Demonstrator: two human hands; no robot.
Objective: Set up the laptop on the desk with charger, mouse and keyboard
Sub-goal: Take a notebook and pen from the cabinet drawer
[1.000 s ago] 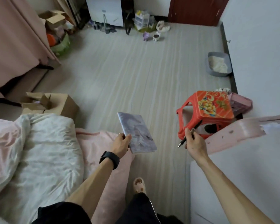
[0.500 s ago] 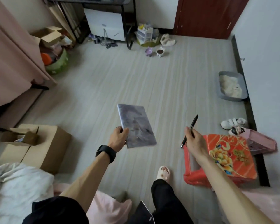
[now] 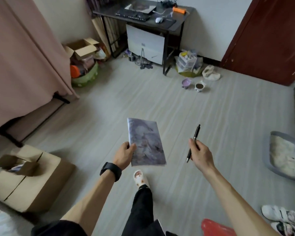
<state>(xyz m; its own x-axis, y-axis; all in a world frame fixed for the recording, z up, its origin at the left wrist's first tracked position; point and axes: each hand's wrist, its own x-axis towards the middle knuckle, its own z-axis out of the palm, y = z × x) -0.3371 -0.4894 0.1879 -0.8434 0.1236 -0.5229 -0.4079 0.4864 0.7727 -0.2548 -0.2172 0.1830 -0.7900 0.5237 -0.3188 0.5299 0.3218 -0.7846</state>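
- Gripping a notebook (image 3: 146, 143) by its near left edge: left hand (image 3: 124, 155), thumb on top, fingers curled beneath.
- Curled round a pen (image 3: 193, 143): right hand (image 3: 200, 155) fingers, tip below them.
- Well beyond both sets of fingers: desk (image 3: 178, 27), with keyboard (image 3: 132, 16), mouse (image 3: 158, 19) and laptop (image 3: 140, 6) on it.
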